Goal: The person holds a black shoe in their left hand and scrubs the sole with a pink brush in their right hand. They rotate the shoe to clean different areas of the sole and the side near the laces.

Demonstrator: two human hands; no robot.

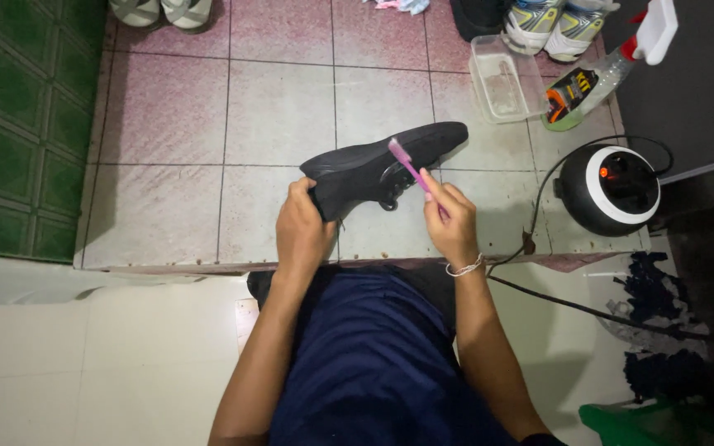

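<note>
A black lace-up shoe (378, 165) is held above the pink tiled floor, toe pointing up and right. My left hand (302, 227) grips its heel end. My right hand (449, 219) holds a pink toothbrush (407, 168), whose bristled head rests against the upper side of the shoe near the laces. A thin bracelet circles my right wrist. Below the hands my dark blue lap fills the lower middle of the view.
A clear plastic tub (506, 80) and a spray bottle (601, 74) lie at the upper right. A round black-and-white appliance (609, 188) with a cord stands to the right. Sneakers (551, 25) sit at the top right, sandals (161, 11) at the top left. Green tiles (18, 124) border the left.
</note>
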